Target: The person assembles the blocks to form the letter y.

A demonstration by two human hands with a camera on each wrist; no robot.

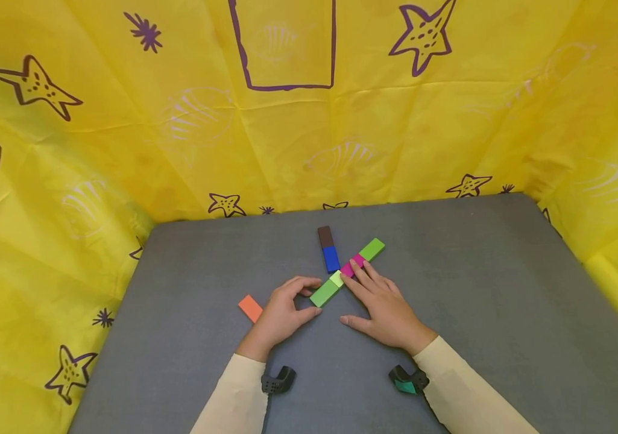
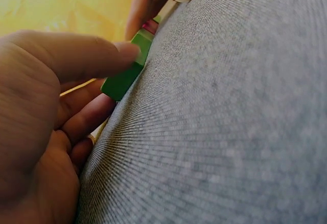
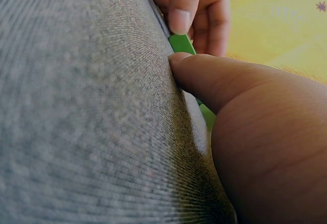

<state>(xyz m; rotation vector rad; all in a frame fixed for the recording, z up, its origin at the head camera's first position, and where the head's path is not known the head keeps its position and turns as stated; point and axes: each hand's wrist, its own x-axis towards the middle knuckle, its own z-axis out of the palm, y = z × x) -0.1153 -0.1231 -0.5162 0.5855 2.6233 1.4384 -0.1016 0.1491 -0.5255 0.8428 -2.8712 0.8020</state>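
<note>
In the head view a slanting row of blocks lies on the grey tabletop: a green block (image 1: 324,293), a small pale yellow-green block (image 1: 337,278), magenta blocks (image 1: 347,269) and a light green block (image 1: 372,249). My left hand (image 1: 281,310) curls its thumb and fingers about the near end of the green block (image 2: 122,82), the thumb on its near side. My right hand (image 1: 387,307) rests its extended fingers on and beside the magenta part, thumb spread away toward me. Those fingers partly cover the magenta.
A dark brown block (image 1: 325,236) and a blue block (image 1: 331,259) lie end to end beyond the row. Left of my left wrist is an orange block (image 1: 250,307), partly hidden. Yellow patterned cloth (image 1: 287,132) hangs behind the grey tabletop (image 1: 477,271) and at both sides.
</note>
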